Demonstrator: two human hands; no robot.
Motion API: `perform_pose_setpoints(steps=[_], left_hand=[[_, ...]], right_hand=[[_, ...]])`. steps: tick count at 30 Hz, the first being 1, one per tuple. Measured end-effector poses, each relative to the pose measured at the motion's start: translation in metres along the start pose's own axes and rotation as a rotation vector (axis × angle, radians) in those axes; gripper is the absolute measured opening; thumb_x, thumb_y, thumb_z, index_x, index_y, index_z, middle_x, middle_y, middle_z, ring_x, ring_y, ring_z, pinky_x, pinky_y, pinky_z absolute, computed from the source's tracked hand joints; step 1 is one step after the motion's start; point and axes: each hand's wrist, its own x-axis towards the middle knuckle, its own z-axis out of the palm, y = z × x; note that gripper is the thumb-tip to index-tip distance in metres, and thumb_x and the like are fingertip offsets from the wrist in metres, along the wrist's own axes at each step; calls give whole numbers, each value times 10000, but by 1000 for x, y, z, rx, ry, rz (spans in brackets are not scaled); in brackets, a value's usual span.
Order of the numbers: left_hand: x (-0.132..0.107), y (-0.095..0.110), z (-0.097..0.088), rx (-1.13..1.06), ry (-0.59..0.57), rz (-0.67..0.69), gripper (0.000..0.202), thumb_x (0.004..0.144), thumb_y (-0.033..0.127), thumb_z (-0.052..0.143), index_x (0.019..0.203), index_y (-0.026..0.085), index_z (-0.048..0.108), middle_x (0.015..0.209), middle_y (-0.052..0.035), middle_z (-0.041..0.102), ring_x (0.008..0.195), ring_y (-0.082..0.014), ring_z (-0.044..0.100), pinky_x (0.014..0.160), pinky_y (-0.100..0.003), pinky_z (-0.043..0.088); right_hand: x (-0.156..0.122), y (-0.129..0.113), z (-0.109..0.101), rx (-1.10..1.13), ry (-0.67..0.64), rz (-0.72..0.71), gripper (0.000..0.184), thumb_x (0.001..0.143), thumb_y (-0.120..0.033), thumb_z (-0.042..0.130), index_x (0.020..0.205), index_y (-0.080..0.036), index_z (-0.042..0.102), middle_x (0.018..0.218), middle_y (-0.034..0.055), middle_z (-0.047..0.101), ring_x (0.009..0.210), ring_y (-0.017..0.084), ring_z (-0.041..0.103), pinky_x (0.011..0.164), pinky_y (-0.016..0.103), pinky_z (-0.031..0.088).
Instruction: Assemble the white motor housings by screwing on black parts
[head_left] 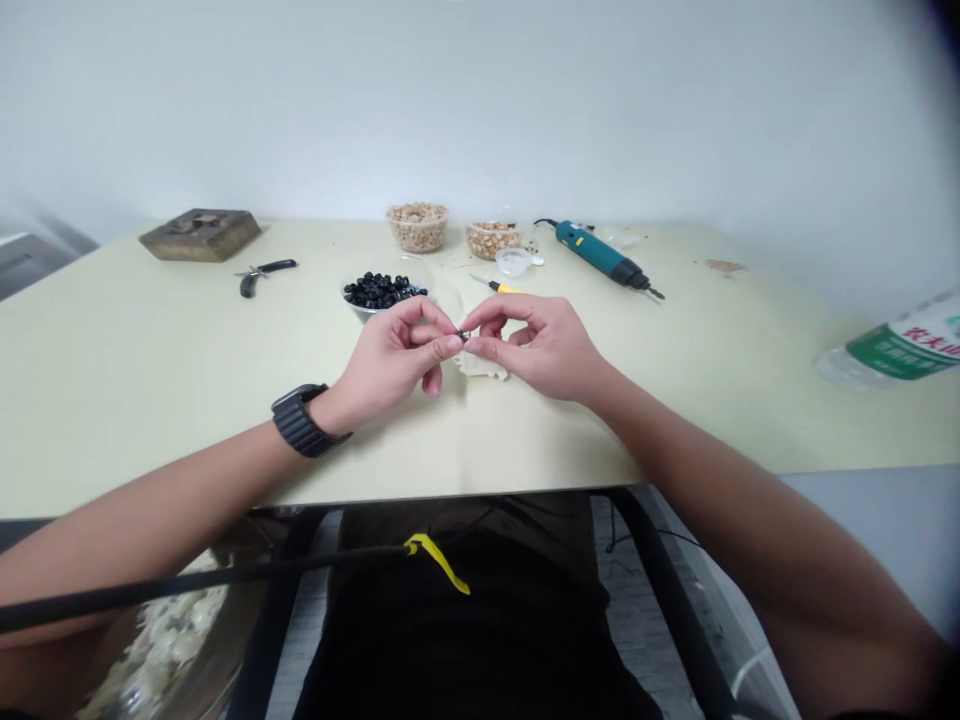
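Observation:
My left hand [401, 355] and my right hand [536, 345] meet over the middle of the table, thumbs and forefingers pinched together. Between the fingertips is a small dark piece [463, 336], mostly covered and too small to name. Both hands seem to grip it. Below them lies a pale, whitish piece [481, 364], partly hidden by the fingers. Just behind my left hand stands a clear bowl of small black pieces [379, 290]. Near my right hand's knuckles lies a thin tool with a yellow handle [510, 289], partly covered.
Along the back are a brown block [201, 235], pliers [261, 274], a tub of beige pieces [418, 228], a tub of orange-brown pieces [493, 240], a small clear lid [514, 262] and a teal rotary drill [600, 255]. A bottle [892, 350] lies at right.

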Motion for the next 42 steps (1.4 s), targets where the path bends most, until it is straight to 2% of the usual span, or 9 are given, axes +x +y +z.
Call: perform_pose_setpoints(steps=[6,11,14,18,21,24,31,35,42], left_hand=[[0,-7,1,42,-2,27,572,802,645,985,885,214,619,653,10,723,505,-142,670,494,-258,489],[2,-14,-6,378,43,268,495,898,606,919,1075,222,662,1143,-97,799,1107,-246,775,922,-360,635],[8,-20,-13,671,-68,400,587,927,596,886,1334,223,691,1400,-158,757,1311,-318,684,1131,-488,583],[18,-32,-16,832,-282,519,826,977,559,838,1658,203,536,1696,-214,601,1519,-386,573,1312,-600,443],[23,-36,-13,868,-361,525,659,1053,408,743,1643,180,558,1654,-225,635,1480,-359,627,1260,-555,505],[24,-36,-12,921,-314,538,574,1035,360,734,1562,166,616,1607,-236,654,1457,-355,647,1236,-539,530],[28,-39,-21,1017,-132,593,557,1038,498,690,1487,176,618,1481,-222,685,1358,-380,628,1229,-598,507],[27,-37,-25,1038,-6,591,506,1043,501,682,1439,190,635,1425,-203,673,1323,-380,605,1218,-586,493],[25,-30,-25,1077,60,616,563,1052,659,653,1357,186,670,1311,-197,689,1198,-374,604,1155,-581,489]], right_hand=[[3,-3,0,109,-23,67,444,861,-640,931,960,-224,809,877,40,739,794,190,669,522,282,520],[5,-4,-8,182,125,134,459,898,-655,885,997,-261,670,948,37,740,884,213,757,644,330,679],[6,-2,-15,186,195,179,459,929,-653,855,1005,-269,616,959,37,752,914,219,788,698,354,710],[10,5,-21,175,252,188,413,954,-608,845,1017,-281,600,958,36,747,909,213,775,686,352,707],[13,13,-24,149,282,196,383,970,-584,827,1027,-292,586,934,27,720,885,205,742,617,315,664],[15,21,-26,91,280,220,374,987,-599,803,1061,-302,588,923,17,681,856,197,704,550,282,604],[12,22,-28,79,82,270,430,991,-667,807,1111,-272,688,897,23,665,736,170,615,535,296,559],[10,18,-26,119,32,314,382,988,-598,842,1103,-256,714,898,27,700,702,155,598,522,285,548],[9,16,-26,153,-13,328,285,1004,-493,838,1112,-257,719,893,23,726,682,148,585,518,277,549]])
